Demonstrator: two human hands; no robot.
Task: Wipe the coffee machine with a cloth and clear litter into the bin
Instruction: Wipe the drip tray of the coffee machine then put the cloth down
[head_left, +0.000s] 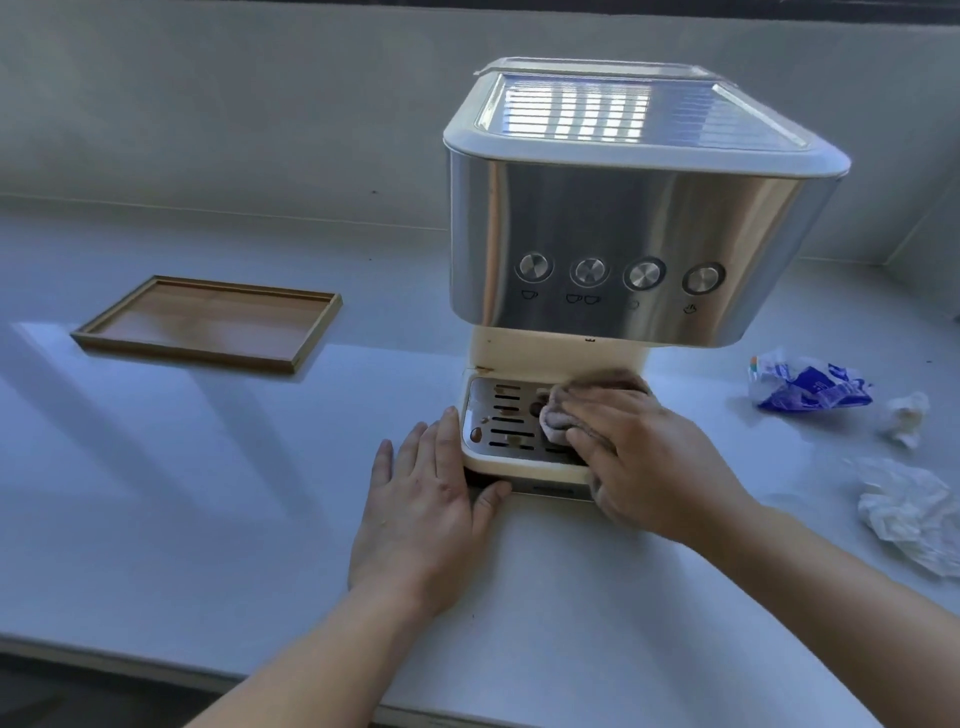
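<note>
Now the right hand (654, 457) lies on the cloth (558, 415), fingers nearly straight, pressing it onto the machine (623, 234)'s drip tray (519, 462). The left hand (421, 514) rests flat and relaxed on the desk (208, 467), touching the tray's left edge. Litter, a blue wrapper (810, 387) and crumpled paper (904, 509), lies right of the machine.

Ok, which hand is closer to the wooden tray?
Left. The left hand lies flat on the counter against the drip tray, to the right of the wooden tray. The right hand presses the cloth on that drip tray, farther right.
</note>
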